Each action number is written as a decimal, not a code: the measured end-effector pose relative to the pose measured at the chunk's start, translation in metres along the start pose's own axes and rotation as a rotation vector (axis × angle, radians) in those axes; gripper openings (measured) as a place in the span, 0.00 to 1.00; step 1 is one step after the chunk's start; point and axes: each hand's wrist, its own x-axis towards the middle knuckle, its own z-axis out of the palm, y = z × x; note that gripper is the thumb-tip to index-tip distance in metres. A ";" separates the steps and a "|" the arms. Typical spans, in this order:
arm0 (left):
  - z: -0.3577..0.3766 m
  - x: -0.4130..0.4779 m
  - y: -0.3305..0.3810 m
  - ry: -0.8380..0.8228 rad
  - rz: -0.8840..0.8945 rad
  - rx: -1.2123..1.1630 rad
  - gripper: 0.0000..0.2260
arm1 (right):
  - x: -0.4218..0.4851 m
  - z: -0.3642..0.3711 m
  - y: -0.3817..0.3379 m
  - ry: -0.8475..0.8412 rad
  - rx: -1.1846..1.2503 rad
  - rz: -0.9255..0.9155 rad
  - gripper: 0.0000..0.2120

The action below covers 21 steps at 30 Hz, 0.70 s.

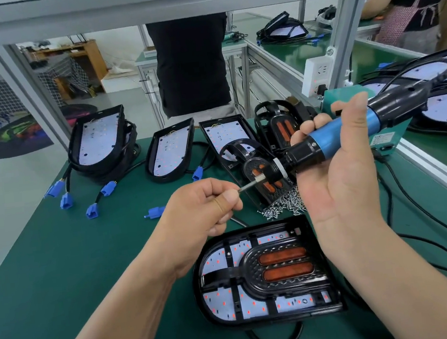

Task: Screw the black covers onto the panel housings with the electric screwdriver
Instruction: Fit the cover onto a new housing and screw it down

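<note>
Raised over the middle of the green worktop [87, 252]: electric screwdriver [334, 137], gripped in the curled right hand [343, 192], its slim steel bit [249, 185] pinched at the tip by thumb and forefinger of the left hand [204, 207]. Likely hazard: skin nipped by an accidental start. Smooth blue barrel, glossy black collar. Flat by the near edge, rounded panel housing [274, 319] under a mesh-textured black cover [250, 266] with two amber slots; loose bright screws [284, 208] just behind.
</note>
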 end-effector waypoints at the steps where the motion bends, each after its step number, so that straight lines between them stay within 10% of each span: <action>1: -0.001 0.000 0.000 -0.013 -0.008 -0.026 0.04 | 0.001 0.000 -0.001 0.006 0.022 0.012 0.14; 9: -0.017 0.002 0.005 -0.122 -0.131 -0.235 0.11 | 0.001 0.000 -0.005 0.007 0.058 0.059 0.13; 15: -0.030 0.002 0.000 -0.120 -0.200 0.401 0.17 | -0.020 -0.003 -0.009 -0.169 0.006 0.137 0.07; 21: -0.029 -0.001 0.000 -0.239 -0.242 0.546 0.19 | -0.029 0.002 0.009 -0.196 -0.142 0.327 0.10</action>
